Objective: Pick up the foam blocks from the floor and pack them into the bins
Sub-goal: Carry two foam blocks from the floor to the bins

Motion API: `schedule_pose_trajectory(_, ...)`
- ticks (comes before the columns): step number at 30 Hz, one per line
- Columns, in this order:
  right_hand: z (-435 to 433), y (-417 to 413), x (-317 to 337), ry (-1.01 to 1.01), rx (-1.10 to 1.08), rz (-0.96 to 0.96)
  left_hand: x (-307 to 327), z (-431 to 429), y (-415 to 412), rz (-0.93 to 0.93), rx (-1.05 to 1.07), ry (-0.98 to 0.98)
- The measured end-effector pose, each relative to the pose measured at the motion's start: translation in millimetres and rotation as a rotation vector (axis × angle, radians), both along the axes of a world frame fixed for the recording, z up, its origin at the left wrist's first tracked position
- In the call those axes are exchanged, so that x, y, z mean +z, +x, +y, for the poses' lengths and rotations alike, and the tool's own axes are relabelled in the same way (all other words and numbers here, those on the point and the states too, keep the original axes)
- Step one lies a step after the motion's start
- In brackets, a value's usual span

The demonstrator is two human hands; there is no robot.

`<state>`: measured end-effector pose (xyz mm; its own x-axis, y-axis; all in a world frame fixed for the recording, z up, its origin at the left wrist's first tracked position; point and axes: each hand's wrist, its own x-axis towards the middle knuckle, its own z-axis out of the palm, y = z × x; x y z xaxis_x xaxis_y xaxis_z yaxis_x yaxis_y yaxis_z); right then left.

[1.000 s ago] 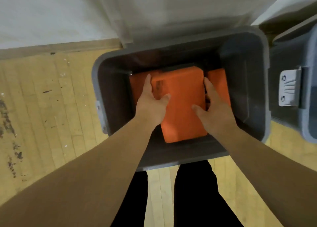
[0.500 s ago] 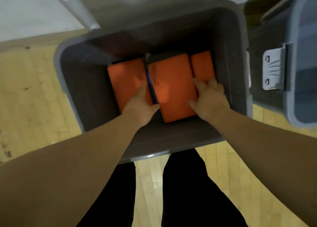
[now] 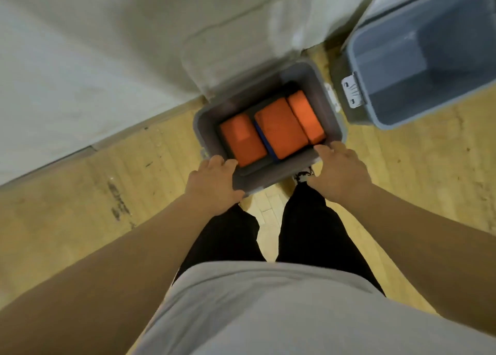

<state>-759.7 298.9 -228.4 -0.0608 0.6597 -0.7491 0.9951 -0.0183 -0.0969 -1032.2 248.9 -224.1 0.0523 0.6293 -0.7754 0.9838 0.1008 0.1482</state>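
The grey bin (image 3: pixel 277 171) stood open on the wooden floor (image 3: pixel 80 193) close to a pale wall, with its clear lid (image 3: pixel 241 46) tipped back against that wall. Inside it three orange foam blocks lay side by side and flat: the left block (image 3: pixel 243 140), the middle block (image 3: pixel 280 128) sitting a little higher, and the right block (image 3: pixel 306 117) tucked against the bin's right wall. A thin blue edge (image 3: pixel 264 140) showed in the gap between the left and middle blocks; what it belonged to could not be told. Both hands were on the bin's near rim and well apart. The left hand (image 3: pixel 214 185) gripped the near-left corner, fingers curled over the rim into the bin, and the right hand (image 3: pixel 341 169) gripped the near-right corner the same way, thumb on the outside. Neither hand touched a block. Just to the right stood a second bin (image 3: pixel 402 94), also open, with a pale latch (image 3: pixel 353 91) on the side facing the first. The person's black trousers and grey shirt filled the lower part of the view.
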Motion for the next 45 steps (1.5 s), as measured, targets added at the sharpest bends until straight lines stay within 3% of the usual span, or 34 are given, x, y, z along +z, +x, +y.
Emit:
schedule_pose_trajectory(6, -90, 2, 107, 0.066, -0.282, -0.048, 97, -14, -18, 0.022, -0.363, 0.208)
schedule_pose_trajectory(13, -178, 43, 162, 0.118, -0.627, -0.064, 148, -9, 33, -0.012, -0.635, 0.368)
schedule_pose_trajectory(18, -240, 104, 161, 0.138, -0.891, -0.04, 157, -10, 137, -0.041, -0.855, 0.432)
schedule_pose_trajectory(25, -345, 221, 159, 0.155, -1.212, -0.061, 161, -51, 335, -0.102, -1.142, 0.307)
schedule_pose_trajectory(31, -408, 308, 168, 0.201, -1.355, -0.09, 172, -100, 483, -0.207, -1.363, 0.338)
schedule_pose_trajectory(37, -429, 370, 171, 0.226, -1.474, -0.109, 173, -112, 593, -0.29, -1.481, 0.369)
schedule_pose_trajectory(45, -393, 486, 158, 0.233, -1.668, -0.144, 150, -60, 758, -0.337, -1.641, 0.35)
